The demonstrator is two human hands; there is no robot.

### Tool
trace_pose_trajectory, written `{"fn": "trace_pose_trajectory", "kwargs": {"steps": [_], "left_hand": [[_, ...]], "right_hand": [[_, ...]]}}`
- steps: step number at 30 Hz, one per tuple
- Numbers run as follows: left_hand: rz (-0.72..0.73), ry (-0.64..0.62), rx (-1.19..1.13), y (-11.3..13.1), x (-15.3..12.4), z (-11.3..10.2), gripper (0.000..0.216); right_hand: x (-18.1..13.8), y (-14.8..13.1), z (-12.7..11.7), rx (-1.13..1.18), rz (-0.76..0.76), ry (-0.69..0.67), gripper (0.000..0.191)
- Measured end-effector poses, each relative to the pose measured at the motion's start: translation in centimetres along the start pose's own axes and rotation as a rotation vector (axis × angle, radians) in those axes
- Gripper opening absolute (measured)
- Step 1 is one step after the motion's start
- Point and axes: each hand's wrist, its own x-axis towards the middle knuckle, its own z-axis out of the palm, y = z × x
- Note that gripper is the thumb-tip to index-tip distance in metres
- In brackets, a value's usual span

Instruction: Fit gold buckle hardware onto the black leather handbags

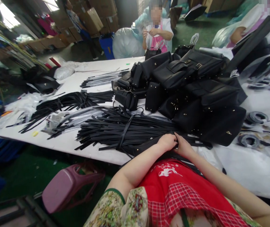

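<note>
My left hand [167, 141] and my right hand [183, 145] meet at the near edge of the white table [66, 142], fingers curled and pinching a black strap or bag edge [146, 145] between them. Just left of my hands lies a tied bundle of black leather straps [125, 129]. Behind my hands rises a heap of black handbags [191, 91] with small gold fittings. My red checked apron fills the bottom of the view.
More strap bundles [71, 102] and clear-wrapped straps [102, 78] lie across the table's left. A purple plastic stool [68, 186] is tipped on the green floor at lower left. Another person [157, 31] stands at the far side. Rolled tape coils [255, 118] sit on the right.
</note>
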Motion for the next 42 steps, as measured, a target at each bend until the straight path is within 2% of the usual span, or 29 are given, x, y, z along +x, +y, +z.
{"fn": "trace_pose_trajectory", "kwargs": {"steps": [3, 6, 10, 13, 17, 19, 22, 24, 26, 28, 30, 32, 34, 38, 40, 42], "left_hand": [[-0.052, 0.002, -0.043, 0.3, 0.2, 0.0, 0.011], [-0.07, 0.017, -0.18, 0.0, -0.4, -0.6, 0.017], [-0.093, 0.089, -0.492, -2.1, -2.9, -3.0, 0.028], [-0.121, 0.2, -0.749, -4.6, -6.5, -5.8, 0.04], [-0.166, 0.446, -1.06, -8.1, -12.5, -8.8, 0.041], [-0.196, 0.55, -1.144, -9.5, -15.5, -9.3, 0.04], [-0.246, 0.671, -1.23, -11.2, -19.3, -8.7, 0.039], [-0.281, 0.74, -1.277, -11.9, -21.3, -7.9, 0.039], [-0.315, 0.801, -1.314, -12.4, -23.0, -7.0, 0.038], [-0.341, 0.85, -1.338, -12.7, -24.2, -6.3, 0.039], [-0.354, 0.89, -1.354, -12.8, -24.9, -5.7, 0.042], [-0.358, 0.929, -1.359, -12.8, -25.3, -5.5, 0.044], [-0.352, 0.978, -1.352, -12.6, -25.2, -5.7, 0.046], [-0.301, 1.11, -1.31, -10.7, -24.5, -8.1, 0.043], [-0.241, 1.159, -1.214, -8.4, -23.7, -9.9, 0.038], [-0.159, 1.111, -1.034, -5.4, -22.6, -11.7, 0.032]], "right_hand": [[0.0, -0.2, 0.0, 0.015, -0.025, 0.002, 0.092], [-0.1, -0.1, -0.3, 0.019, -0.034, -0.007, 0.09], [-0.4, -0.4, -1.2, -0.061, -0.073, 0.017, 0.089], [-0.3, -1.9, -1.7, -0.173, -0.276, 0.033, 0.094], [0.5, -5.7, -0.9, -0.284, -0.566, -0.111, 0.093], [1.1, -7.7, -0.3, -0.334, -0.604, -0.151, 0.083], [2.4, -9.4, -0.5, -0.382, -0.575, -0.169, 0.059], [3.5, -9.6, -1.8, -0.378, -0.531, -0.152, 0.045], [4.5, -9.2, -4.0, -0.334, -0.453, -0.074, 0.03], [5.1, -8.7, -6.8, -0.254, -0.36, 0.064, 0.018], [5.1, -8.3, -9.8, -0.2, -0.349, 0.236, 0.019], [4.4, -8.3, -12.7, -0.236, -0.471, 0.39, 0.018], [3.3, -8.7, -15.2, -0.351, -0.672, 0.488, 0.021], [1.1, -10.1, -18.3, -0.599, -0.992, 0.501, 0.037], [0.2, -10.6, -19.1, -0.693, -1.07, 0.496, 0.038], [-0.6, -10.9, -19.5, -0.76, -1.111, 0.489, 0.041]]}}
